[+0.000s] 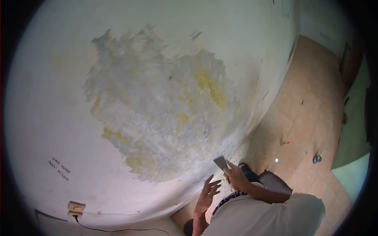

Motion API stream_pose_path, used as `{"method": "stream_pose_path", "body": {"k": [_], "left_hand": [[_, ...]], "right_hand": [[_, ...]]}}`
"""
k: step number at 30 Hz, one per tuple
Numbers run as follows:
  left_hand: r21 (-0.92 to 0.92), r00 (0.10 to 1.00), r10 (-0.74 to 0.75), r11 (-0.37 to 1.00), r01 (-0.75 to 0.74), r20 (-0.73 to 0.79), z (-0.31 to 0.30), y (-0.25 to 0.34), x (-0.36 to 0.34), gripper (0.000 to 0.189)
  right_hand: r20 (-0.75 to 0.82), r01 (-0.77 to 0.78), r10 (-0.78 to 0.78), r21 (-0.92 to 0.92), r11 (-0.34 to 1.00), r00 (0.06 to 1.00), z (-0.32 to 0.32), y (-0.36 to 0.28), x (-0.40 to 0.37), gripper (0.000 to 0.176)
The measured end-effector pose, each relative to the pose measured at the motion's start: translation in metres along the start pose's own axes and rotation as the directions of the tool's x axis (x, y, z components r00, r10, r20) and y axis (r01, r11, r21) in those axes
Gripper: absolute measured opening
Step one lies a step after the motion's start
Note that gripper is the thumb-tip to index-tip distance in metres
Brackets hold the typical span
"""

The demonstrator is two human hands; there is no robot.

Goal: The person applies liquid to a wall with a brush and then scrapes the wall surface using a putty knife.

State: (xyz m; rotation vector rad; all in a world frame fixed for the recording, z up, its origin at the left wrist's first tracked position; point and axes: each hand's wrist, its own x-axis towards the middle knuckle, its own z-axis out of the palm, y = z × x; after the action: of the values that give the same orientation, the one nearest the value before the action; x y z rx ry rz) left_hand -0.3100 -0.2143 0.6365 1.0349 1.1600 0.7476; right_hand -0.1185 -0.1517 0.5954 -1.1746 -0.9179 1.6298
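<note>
A flat metal scraper [221,162] is gripped in my right hand [235,176], its blade pointing up and left near the foot of the wall. My left hand [208,194] is raised just left of it, fingers spread, holding nothing. In front of both hands, the pale wall [51,98] bears a large rough grey patch [138,86] with yellow spots and ragged edges. The blade appears apart from the patch, near its lower right edge.
A wall socket [76,206] with a plugged-in black cable [114,230] is at the lower left. On the tiled floor [311,110] at the right lie a small orange-tipped item [286,143] and a small dark round object [317,159].
</note>
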Motion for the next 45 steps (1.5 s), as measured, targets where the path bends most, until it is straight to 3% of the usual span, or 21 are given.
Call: {"method": "stream_pose_path", "body": {"k": [2,3,5,10,12,16,18,19,20,22,25,31,32,34,38,41,42,45], "left_hand": [[0.014,0.994,-0.010,1.000,0.008,0.109,0.016,0.007,0.017,0.062],[0.017,0.992,-0.023,1.000,0.021,0.120,0.022,0.015,0.028,0.062],[0.048,0.975,0.105,0.992,-0.116,0.197,0.034,0.036,0.053,0.061],[0.119,0.968,0.223,0.964,-0.236,0.113,0.057,0.099,0.116,0.054],[0.242,0.967,0.229,0.938,-0.249,0.108,0.065,0.117,0.136,0.049],[0.207,0.972,0.210,0.951,-0.228,0.107,0.081,0.123,0.165,0.042],[0.191,0.977,0.190,0.960,-0.205,0.094,0.083,0.122,0.174,0.042],[0.194,0.979,0.190,0.960,-0.201,0.072,0.083,0.121,0.178,0.042],[0.197,0.981,0.188,0.961,-0.195,0.050,0.084,0.121,0.183,0.042],[0.191,0.979,0.206,0.960,-0.203,0.001,0.084,0.121,0.192,0.042],[0.185,0.968,0.233,0.959,-0.213,-0.091,0.082,0.123,0.203,0.043],[0.166,0.951,0.256,0.959,-0.228,-0.175,0.073,0.134,0.220,0.043],[0.163,0.950,0.255,0.960,-0.227,-0.179,0.073,0.135,0.223,0.043],[0.181,0.958,0.243,0.960,-0.214,-0.155,0.074,0.136,0.229,0.043],[0.179,0.953,0.274,0.952,-0.250,-0.128,0.082,0.139,0.237,0.045],[0.134,0.946,0.285,0.955,-0.266,-0.153,0.087,0.138,0.238,0.045],[0.132,0.942,0.294,0.952,-0.275,-0.161,0.087,0.135,0.238,0.045],[0.074,0.958,0.250,0.968,-0.241,-0.142,0.088,0.130,0.241,0.044]], "right_hand": [[0.024,0.199,-0.198,-0.212,0.957,0.980,-0.009,-0.025,0.019,0.040],[0.094,0.259,-0.247,-0.161,0.952,0.965,-0.014,-0.032,0.039,0.034],[0.067,0.246,-0.243,-0.041,0.968,0.968,-0.014,-0.072,0.062,0.030],[-0.004,0.251,-0.254,0.170,0.953,0.967,-0.035,-0.137,0.109,0.016],[-0.022,0.219,-0.221,0.267,0.939,0.975,-0.052,-0.150,0.128,0.015],[0.072,0.230,-0.239,0.118,0.966,0.968,-0.111,-0.162,0.155,0.015],[0.141,0.171,-0.167,-0.021,0.985,0.976,-0.131,-0.181,0.160,0.018],[0.116,0.222,-0.205,-0.167,0.961,0.972,-0.134,-0.193,0.165,0.027],[0.125,0.219,-0.199,-0.170,0.961,0.972,-0.133,-0.203,0.176,0.027],[0.123,0.520,-0.511,-0.335,0.786,0.851,-0.122,-0.224,0.201,0.033],[0.178,0.554,-0.527,-0.197,0.808,0.831,-0.101,-0.283,0.188,0.035],[0.125,0.323,-0.301,-0.241,0.915,0.945,-0.123,-0.256,0.176,0.035],[0.128,0.322,-0.299,-0.244,0.915,0.946,-0.117,-0.264,0.176,0.035],[0.124,0.428,-0.418,-0.067,0.901,0.900,-0.097,-0.292,0.177,0.038],[0.198,0.488,-0.467,-0.074,0.870,0.862,-0.099,-0.303,0.182,0.039],[0.195,0.292,-0.271,-0.087,0.953,0.943,-0.114,-0.268,0.174,0.040],[0.205,0.298,-0.275,-0.092,0.950,0.939,-0.110,-0.270,0.173,0.040],[0.210,0.177,-0.186,0.063,0.982,0.960,-0.103,-0.275,0.171,0.041]]}}
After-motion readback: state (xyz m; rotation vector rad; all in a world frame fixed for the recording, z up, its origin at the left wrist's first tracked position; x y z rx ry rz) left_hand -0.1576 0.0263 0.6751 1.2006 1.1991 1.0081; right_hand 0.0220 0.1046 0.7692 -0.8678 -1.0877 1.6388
